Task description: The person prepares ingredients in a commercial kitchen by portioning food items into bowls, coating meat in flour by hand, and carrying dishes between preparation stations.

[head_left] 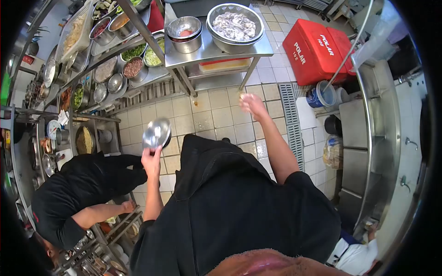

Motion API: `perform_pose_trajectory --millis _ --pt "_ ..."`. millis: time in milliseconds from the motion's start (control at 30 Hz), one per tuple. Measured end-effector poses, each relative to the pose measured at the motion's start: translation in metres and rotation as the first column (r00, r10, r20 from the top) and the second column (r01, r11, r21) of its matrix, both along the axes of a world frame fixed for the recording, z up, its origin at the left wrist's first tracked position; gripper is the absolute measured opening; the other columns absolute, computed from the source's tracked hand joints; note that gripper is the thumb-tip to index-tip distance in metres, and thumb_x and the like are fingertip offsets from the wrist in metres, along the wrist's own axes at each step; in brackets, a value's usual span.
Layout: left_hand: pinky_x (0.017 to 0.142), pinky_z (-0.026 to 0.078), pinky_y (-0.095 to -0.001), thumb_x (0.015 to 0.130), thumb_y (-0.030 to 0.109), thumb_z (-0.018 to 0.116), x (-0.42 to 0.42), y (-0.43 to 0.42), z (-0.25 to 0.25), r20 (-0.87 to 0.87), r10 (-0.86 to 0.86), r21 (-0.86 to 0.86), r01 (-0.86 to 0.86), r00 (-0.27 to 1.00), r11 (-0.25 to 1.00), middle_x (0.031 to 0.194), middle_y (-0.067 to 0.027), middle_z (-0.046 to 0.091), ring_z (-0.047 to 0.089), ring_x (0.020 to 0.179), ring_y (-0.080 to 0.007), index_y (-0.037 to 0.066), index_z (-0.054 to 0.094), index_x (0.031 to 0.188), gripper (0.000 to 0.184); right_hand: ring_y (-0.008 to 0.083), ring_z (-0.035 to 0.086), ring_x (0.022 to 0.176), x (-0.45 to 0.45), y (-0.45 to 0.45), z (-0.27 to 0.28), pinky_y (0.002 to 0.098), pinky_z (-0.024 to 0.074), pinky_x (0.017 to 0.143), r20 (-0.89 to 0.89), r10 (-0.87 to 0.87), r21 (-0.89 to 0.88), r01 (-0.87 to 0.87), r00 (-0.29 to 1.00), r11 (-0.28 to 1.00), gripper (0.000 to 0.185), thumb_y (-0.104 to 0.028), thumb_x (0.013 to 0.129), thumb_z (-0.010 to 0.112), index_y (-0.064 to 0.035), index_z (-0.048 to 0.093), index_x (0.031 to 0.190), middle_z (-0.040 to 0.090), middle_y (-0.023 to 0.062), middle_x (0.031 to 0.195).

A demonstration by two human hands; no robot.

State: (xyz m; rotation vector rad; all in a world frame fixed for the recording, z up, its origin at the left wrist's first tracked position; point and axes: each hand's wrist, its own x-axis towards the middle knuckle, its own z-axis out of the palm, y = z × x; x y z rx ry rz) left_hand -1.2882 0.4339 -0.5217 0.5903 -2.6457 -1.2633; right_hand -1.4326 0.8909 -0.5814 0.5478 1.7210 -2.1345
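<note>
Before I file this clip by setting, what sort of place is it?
Most likely a commercial kitchen: there's a round perforated metal colander of pale, raw-looking food, a long steel sink, and large red plastic POLAR boxes.

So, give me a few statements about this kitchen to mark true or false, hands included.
1. The left hand holds a metal bowl. True.
2. The right hand is inside the colander. False: it is apart from it, above the tiled floor.
3. The POLAR cooler box is blue. False: it is red.
4. The colander holds pale pieces. True.
5. The co-worker on the left wears white. False: black.
</note>
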Motion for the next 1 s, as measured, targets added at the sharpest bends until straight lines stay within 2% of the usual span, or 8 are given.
perform_pose_trajectory --millis 133,200,367,500,600,700,933,1000 --pt "0.062 0.044 -0.0326 0.068 0.023 0.081 -0.103 0.078 0.054 -0.149 -0.264 -0.075 0.256 0.953 0.964 0.072 -0.0089 0.052 0.052 0.066 -0.0212 0.0 0.056 0.073 0.034 0.0222 0.064 0.092 -0.065 -0.029 0.083 0.035 0.0535 0.075 -0.08 0.042 -0.292 -0.064 0.996 0.954 0.034 -0.025 0.093 0.054 -0.0024 0.052 0.118 0.062 0.0131 0.107" --pt "0.062 0.043 -0.0299 0.071 0.018 0.079 -0.144 0.101 0.064 -0.236 -0.383 -0.008 0.392 0.893 0.92 0.073 -0.008 0.051 0.051 0.066 -0.0192 0.0 0.055 0.074 0.031 0.0249 0.063 0.095 -0.083 -0.026 0.089 0.0391 0.0539 0.08 -0.11 0.007 -0.599 -0.072 0.994 0.797 0.04 -0.036 0.096 0.049 -0.0034 0.052 0.118 0.061 0.0145 0.11" --pt "0.059 0.04 -0.0275 0.077 0.006 0.071 -0.225 0.121 0.042 -0.349 -0.416 0.187 0.498 0.84 0.847 0.069 -0.0065 0.05 0.047 0.064 -0.0153 -0.001 0.051 0.066 0.024 0.0266 0.063 0.095 -0.094 0.001 0.091 0.0389 0.053 0.081 -0.092 -0.164 -0.717 0.049 0.982 0.695 0.042 -0.04 0.096 0.048 -0.0037 0.053 0.117 0.06 0.0147 0.112" --pt "0.057 0.038 -0.0263 0.077 0.0 0.067 -0.267 0.153 0.038 -0.353 -0.525 0.301 0.625 0.774 0.72 0.067 -0.0045 0.047 0.045 0.063 -0.0132 0.001 0.045 0.062 0.026 0.026 0.063 0.093 -0.078 0.041 0.084 0.0383 0.0535 0.077 0.07 -0.35 -0.45 0.343 0.934 0.824 0.034 -0.027 0.094 0.054 -0.0022 0.053 0.117 0.061 0.0146 0.11" --pt "0.057 0.038 -0.0242 0.072 -0.005 0.061 -0.291 0.187 0.052 -0.257 -0.627 0.227 0.677 0.735 0.7 0.07 -0.0023 0.046 0.044 0.063 -0.0111 0.002 0.049 0.068 0.014 0.025 0.064 0.089 -0.064 0.064 0.095 0.0352 0.0542 0.073 0.004 -0.489 -0.274 0.471 0.872 0.838 0.032 -0.02 0.092 0.057 -0.0003 0.052 0.116 0.061 0.0146 0.108" --pt "0.058 0.037 -0.0233 0.071 -0.007 0.056 -0.312 0.211 0.038 -0.237 -0.581 0.396 0.624 0.779 0.674 0.071 -0.0017 0.045 0.044 0.064 -0.0103 0.002 0.051 0.072 0.01 0.0216 0.063 0.09 -0.084 0.073 0.117 0.0328 0.0536 0.074 -0.096 -0.484 -0.13 0.471 0.87 0.872 0.029 -0.016 0.09 0.06 -0.0004 0.053 0.113 0.06 0.0123 0.105" --pt "0.059 0.037 -0.0217 0.072 -0.008 0.054 -0.304 0.198 0.054 -0.168 -0.46 0.325 0.49 0.872 0.809 0.072 -0.0004 0.045 0.044 0.065 -0.0084 0.001 0.054 0.075 0.01 0.0192 0.064 0.083 -0.24 0.08 0.145 0.0271 0.0513 0.074 -0.421 -0.009 0.332 0.163 0.907 0.929 0.036 -0.015 0.075 0.07 0.0046 0.062 0.105 0.066 0.0112 0.094" --pt "0.06 0.039 -0.0222 0.074 -0.007 0.055 -0.287 0.181 0.049 -0.175 -0.377 0.233 0.41 0.91 0.882 0.073 -0.0006 0.047 0.045 0.065 -0.0087 0.002 0.054 0.075 0.009 0.0276 0.062 0.098 -0.305 0.083 0.113 0.0372 0.0501 0.084 -0.437 0.278 0.668 0.102 0.856 0.737 0.051 -0.025 0.07 0.075 -0.0008 0.062 0.112 0.064 0.0171 0.106"
